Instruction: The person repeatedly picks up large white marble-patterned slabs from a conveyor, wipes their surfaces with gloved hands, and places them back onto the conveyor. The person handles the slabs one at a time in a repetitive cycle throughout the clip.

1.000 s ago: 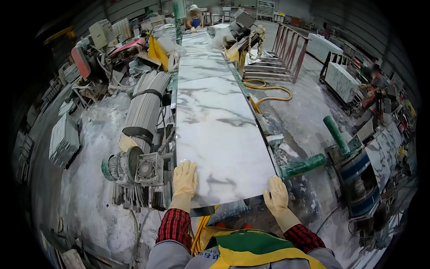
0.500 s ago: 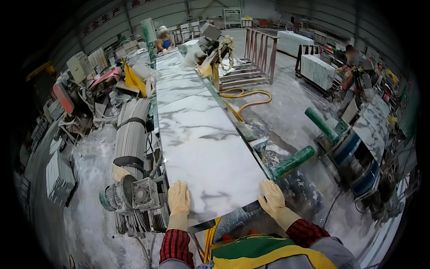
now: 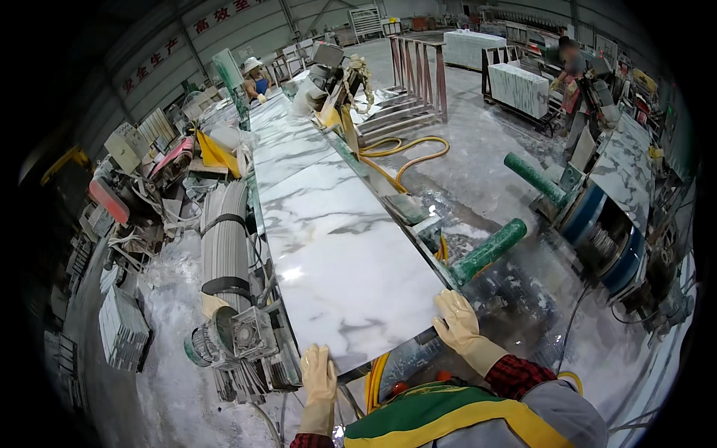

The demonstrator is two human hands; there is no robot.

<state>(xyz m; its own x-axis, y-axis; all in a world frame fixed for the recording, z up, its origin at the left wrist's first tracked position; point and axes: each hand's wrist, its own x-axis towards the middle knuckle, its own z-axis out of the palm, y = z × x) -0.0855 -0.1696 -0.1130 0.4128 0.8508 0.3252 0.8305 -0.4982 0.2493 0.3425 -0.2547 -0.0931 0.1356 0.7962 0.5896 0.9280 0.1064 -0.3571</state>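
A long white marble slab (image 3: 358,287) with grey veins lies flat on the bed of a machine, its near end toward me. Both my hands wear cream rubber gloves. At the slab's near left corner rests my left hand (image 3: 319,379), its fingers stretched out along the edge. My right hand (image 3: 461,325) lies at the near right corner, fingers extended and touching the edge. Neither hand is closed round the stone, as far as I can see; the undersides of both are hidden. Beyond a seam, another veined slab (image 3: 287,142) continues up the line.
Left of the bed are a motor (image 3: 213,340) and a ribbed grey bellows (image 3: 225,246). Green rollers (image 3: 489,252) jut out on the right. A yellow hose (image 3: 422,142) loops across the floor by a metal rack (image 3: 418,82). Co-workers stand at the far end (image 3: 255,78) and right (image 3: 573,82).
My left hand has slid back toward me, from the slab's left side to its near corner. The right hand stays at its corner. My view has shifted and tilted.
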